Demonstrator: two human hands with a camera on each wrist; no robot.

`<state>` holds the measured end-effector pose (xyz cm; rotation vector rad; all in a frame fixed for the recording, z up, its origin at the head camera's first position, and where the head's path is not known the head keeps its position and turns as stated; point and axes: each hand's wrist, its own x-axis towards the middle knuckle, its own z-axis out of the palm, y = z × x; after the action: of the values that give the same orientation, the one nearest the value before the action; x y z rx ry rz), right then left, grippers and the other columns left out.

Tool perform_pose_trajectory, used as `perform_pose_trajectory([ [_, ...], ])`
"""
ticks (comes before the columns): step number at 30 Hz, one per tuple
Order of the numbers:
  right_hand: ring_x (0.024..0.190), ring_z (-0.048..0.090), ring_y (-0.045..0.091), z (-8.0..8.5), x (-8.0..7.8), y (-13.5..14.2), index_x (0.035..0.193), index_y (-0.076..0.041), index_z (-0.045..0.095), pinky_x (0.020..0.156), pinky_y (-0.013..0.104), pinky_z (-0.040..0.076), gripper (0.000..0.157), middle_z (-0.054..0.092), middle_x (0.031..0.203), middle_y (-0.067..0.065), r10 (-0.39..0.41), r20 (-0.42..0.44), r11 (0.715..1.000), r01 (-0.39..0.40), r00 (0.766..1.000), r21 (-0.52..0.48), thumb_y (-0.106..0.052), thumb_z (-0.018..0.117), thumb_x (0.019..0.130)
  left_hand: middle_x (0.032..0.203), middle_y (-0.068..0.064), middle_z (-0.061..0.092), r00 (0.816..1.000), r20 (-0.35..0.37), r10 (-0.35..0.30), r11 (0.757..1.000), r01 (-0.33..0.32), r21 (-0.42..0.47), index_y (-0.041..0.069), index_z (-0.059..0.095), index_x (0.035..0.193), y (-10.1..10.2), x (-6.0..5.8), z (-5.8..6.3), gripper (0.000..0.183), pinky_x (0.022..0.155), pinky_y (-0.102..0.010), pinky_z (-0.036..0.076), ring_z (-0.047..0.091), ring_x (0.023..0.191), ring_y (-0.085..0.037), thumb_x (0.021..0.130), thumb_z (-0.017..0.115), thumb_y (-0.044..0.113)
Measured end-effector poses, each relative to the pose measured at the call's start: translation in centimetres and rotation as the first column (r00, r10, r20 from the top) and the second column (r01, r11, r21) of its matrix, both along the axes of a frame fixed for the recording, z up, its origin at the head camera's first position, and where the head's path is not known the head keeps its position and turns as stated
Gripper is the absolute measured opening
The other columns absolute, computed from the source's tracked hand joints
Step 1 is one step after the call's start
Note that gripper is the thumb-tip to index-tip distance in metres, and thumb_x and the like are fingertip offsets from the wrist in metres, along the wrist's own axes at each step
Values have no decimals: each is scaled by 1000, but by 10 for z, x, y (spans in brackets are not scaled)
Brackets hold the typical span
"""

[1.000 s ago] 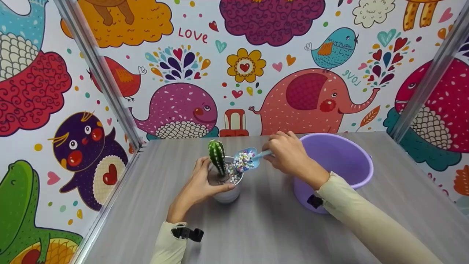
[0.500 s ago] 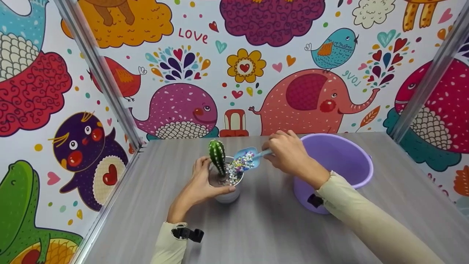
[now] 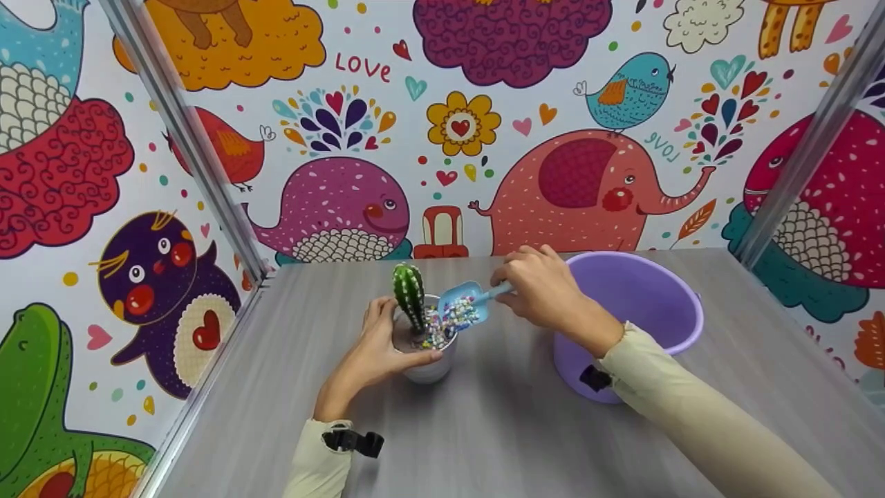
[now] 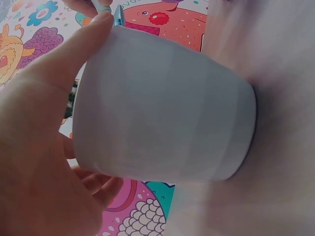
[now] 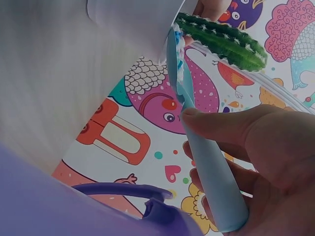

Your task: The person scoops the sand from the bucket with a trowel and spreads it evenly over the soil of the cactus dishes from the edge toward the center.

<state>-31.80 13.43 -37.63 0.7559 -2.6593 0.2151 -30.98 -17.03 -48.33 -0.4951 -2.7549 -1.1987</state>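
Note:
A green cactus [image 3: 409,294] stands in a white pot [image 3: 429,370] on the table, and my left hand [image 3: 377,349] grips the pot round its near side and rim. In the left wrist view the pot's smooth wall [image 4: 167,108] fills the middle, with the thumb along its rim. My right hand [image 3: 543,290] holds a light blue toy shovel [image 3: 473,296] by its handle [image 5: 211,172]. The blade tilts over the pot's right rim, with colourful small pebbles [image 3: 460,312] on it. More pebbles [image 3: 434,332] lie around the cactus base inside the pot.
A purple bucket [image 3: 695,325] stands on the grey table [image 3: 498,443] to the right, under my right forearm; its handle [image 5: 123,189] shows in the right wrist view. Printed panels [image 3: 456,62] in metal frames close off the back and sides.
The shovel's blade has tipped further and dipped slightly toward the pot. Pebbles have slid down toward its tip and into the pot. My left hand stays on the pot.

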Motion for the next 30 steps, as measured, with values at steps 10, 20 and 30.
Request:
perform_pose_trajectory([
  [10, 99, 70, 27, 0, -1, 0, 104, -15, 87, 82, 42, 49, 21, 84, 101, 1, -17, 26, 1000, 16, 1000, 11, -22, 95, 85, 160, -7, 40, 1000, -15, -13, 1000, 13, -12, 16, 41, 162, -3, -1, 2, 118, 127, -59, 38, 35, 153, -28, 71, 92, 72],
  [20, 94, 66, 25, 0, -1, -1, 105, -15, 87, 79, 39, 45, 22, 83, 102, 3, -36, -7, 999, 36, 999, 35, -22, 94, 86, 174, -12, 35, 998, 9, -64, 998, 64, 3, 12, 31, 170, -5, 2, 5, 122, 131, -64, 30, 29, 161, -33, 76, 91, 65],
  [30, 90, 64, 26, -2, -1, -4, 103, -16, 87, 76, 40, 43, 21, 81, 97, 2, -44, -90, 998, 48, 995, 44, -18, 94, 84, 163, -11, 35, 1000, 3, -14, 1000, 14, -5, 9, 34, 168, 1, 1, 2, 126, 130, -61, 33, 30, 156, -30, 73, 92, 68],
])
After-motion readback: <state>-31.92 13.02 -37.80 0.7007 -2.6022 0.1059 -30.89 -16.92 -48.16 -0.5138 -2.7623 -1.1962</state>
